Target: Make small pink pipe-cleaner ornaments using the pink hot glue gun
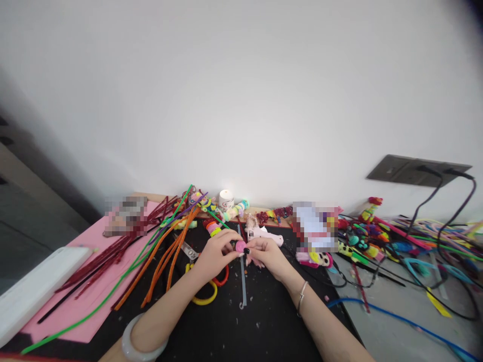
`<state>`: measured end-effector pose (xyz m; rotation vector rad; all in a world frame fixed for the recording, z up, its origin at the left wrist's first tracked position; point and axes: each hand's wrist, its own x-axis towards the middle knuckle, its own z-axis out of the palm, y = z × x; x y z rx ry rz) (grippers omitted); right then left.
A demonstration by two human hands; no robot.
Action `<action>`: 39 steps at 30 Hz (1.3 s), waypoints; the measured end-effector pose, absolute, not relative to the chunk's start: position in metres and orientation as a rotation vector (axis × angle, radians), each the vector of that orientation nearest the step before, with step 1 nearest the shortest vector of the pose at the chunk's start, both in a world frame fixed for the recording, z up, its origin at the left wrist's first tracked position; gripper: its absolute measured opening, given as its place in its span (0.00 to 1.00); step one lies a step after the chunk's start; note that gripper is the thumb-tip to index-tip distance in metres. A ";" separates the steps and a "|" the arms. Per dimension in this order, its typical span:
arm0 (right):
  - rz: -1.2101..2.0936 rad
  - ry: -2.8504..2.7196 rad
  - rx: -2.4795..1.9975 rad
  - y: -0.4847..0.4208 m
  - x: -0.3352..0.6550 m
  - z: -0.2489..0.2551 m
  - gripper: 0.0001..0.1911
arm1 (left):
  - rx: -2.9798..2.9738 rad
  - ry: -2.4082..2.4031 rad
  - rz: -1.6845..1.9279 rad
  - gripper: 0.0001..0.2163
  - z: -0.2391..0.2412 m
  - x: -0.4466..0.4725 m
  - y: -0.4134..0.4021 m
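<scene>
My left hand and my right hand meet over the black mat, fingers pinched together on a small round pink piece. A pale bangle sits on my left wrist, a thin silver bracelet on my right. A white and pink glue gun lies just behind my right hand. Yellow and orange-handled scissors lie under my left forearm. A grey stick lies between my hands on the mat.
Long pipe cleaners in red, orange, green and purple fan out left over a pink sheet. Finished colourful pipe-cleaner figures and cables crowd the right. A wall socket holds two plugs. A white candle stands by the wall.
</scene>
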<state>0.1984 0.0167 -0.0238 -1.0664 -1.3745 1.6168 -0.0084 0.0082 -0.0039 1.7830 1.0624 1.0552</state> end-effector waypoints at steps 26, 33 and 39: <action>1.614 -1.396 -1.064 0.017 0.200 -0.026 0.10 | 1.770 1.061 1.131 0.10 -0.008 -0.008 0.008; 1.616 -1.409 -1.047 0.018 0.200 -0.029 0.10 | 1.860 1.035 1.185 0.05 -0.016 -0.010 0.010; 1.616 -1.419 -1.039 0.019 0.201 -0.031 0.11 | 1.911 1.011 1.250 0.04 -0.022 -0.011 0.012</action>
